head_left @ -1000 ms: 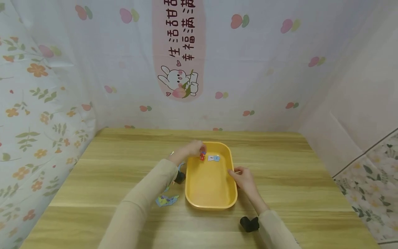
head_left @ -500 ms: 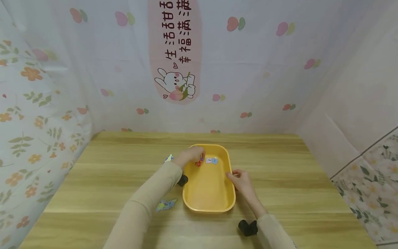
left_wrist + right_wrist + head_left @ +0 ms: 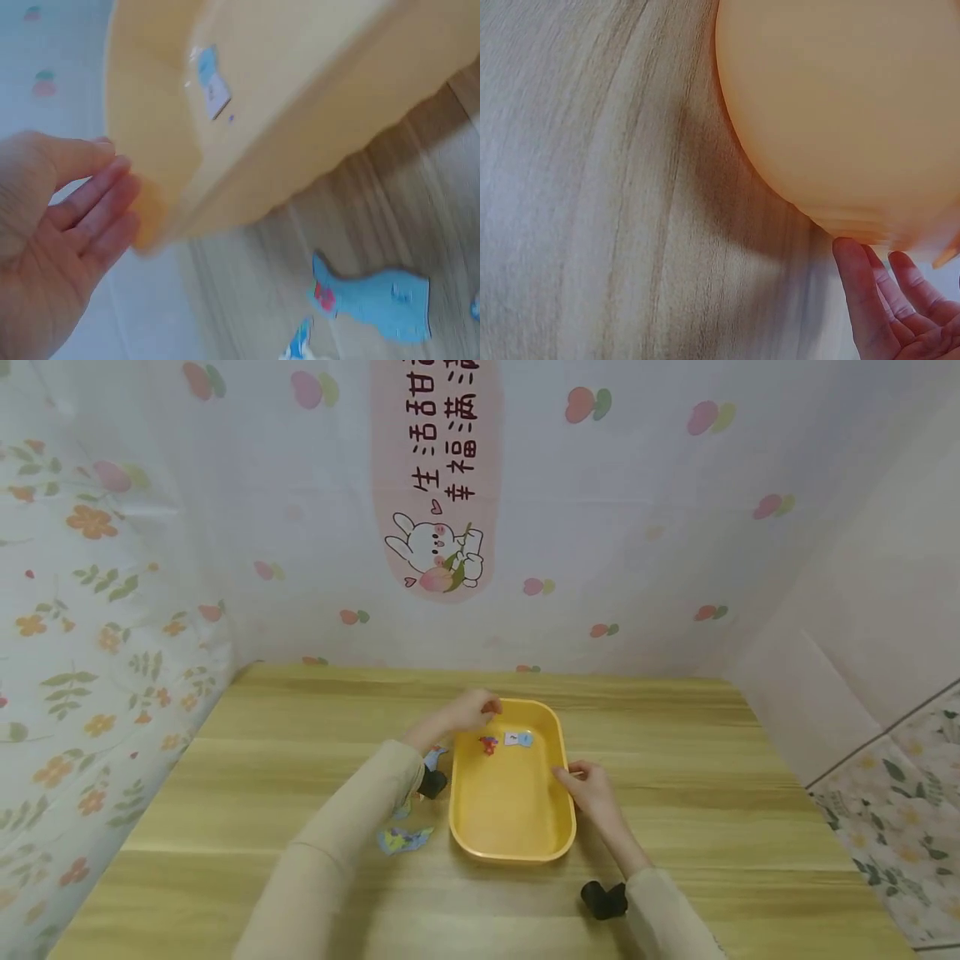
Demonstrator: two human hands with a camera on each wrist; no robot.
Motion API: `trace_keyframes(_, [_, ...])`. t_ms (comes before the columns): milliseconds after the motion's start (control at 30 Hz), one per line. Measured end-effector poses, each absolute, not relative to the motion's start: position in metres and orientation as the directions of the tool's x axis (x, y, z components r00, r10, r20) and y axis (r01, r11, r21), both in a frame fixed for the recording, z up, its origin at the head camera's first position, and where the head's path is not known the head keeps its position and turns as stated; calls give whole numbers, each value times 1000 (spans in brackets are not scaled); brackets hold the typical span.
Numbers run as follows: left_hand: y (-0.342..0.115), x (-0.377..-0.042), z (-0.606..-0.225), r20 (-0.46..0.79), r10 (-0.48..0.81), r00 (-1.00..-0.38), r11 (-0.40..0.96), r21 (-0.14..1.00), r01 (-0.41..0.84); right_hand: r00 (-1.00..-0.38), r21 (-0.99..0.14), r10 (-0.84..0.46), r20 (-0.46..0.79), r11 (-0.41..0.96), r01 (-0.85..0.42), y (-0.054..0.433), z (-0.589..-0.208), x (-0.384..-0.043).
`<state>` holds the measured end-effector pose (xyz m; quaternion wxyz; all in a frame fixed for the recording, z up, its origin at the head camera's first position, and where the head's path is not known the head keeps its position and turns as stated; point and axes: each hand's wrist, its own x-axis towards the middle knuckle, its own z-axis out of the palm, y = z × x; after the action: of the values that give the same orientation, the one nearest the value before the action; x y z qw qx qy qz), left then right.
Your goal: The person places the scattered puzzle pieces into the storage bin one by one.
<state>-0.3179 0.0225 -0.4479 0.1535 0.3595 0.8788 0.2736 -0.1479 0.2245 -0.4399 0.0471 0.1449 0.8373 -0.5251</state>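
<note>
The yellow plastic tray (image 3: 510, 858) stands on the table. Over its far left corner is my left hand (image 3: 474, 710), fingers loosely bent with nothing between them; in the left wrist view that hand (image 3: 75, 202) has its fingertips right at the tray wall (image 3: 154, 142). A small red and purple flat piece (image 3: 488, 744) lies inside the tray. Beside it lie a white piece with a dark mark (image 3: 512, 739) and a light blue piece (image 3: 526, 739), edge to edge. My right hand (image 3: 588, 789) pinches the tray's right rim, thumb on the inside, other fingers outside.
Several colourful flat pieces lie left of the tray, among them a blue and yellow piece (image 3: 403, 840) and a light blue piece with a red spot (image 3: 379, 300). My left sleeve covers part of that area. A patterned cloth (image 3: 637, 568) hangs behind the wooden table (image 3: 675, 735).
My left hand has let go of the red and purple piece, which now lies in the tray, and has drawn back to the far left corner. My right hand keeps its hold on the rim.
</note>
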Motion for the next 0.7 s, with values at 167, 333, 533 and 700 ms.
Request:
trace_keyframes(167, [-9,-285,-390,-44,642,-766,601,649,467,-955,-860,183,-233,420,290,225,-437,-149])
trace_keyframes(333, [-47,-318,-438,-121,614,-780,654,631,417,-957,-860,179,-226,424,283,223,-436,-148])
trace_keyframes(533, [-83,-359,-516,-292,472,-832,803,533,269,-957,-858,177,-230,427,285,223,-436,-147])
trace_keyframes(700, [-81,-302,-452,-396,314,-863,880,463,108,-959,-855,173,-226,437,280,224,-434,-146])
